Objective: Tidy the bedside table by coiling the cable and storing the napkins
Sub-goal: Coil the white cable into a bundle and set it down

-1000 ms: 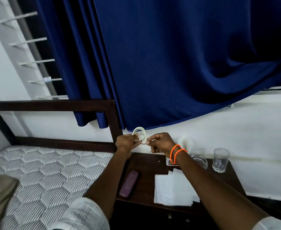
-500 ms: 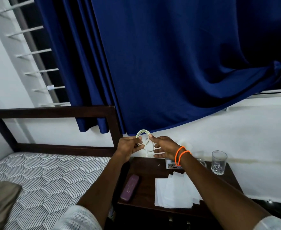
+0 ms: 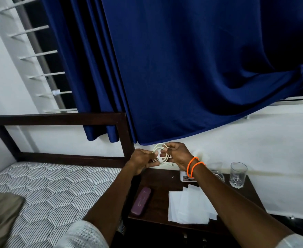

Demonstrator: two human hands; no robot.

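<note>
A white cable is wound into a small loop and held in the air above the back left corner of the dark wooden bedside table. My left hand pinches the loop's lower left side. My right hand, with two orange bands on the wrist, grips its right side, and a plug end sticks out below. Several white napkins lie spread flat on the front of the table, partly under my right forearm.
A purple case lies on the table's left side. A drinking glass, a glass ashtray and a small white box stand along the back. The bed with its dark headboard is on the left, blue curtain above.
The camera has tilted slightly. My right hand has shifted around the loop from pinching its lower end to gripping its right side. The coil stays between both hands.
</note>
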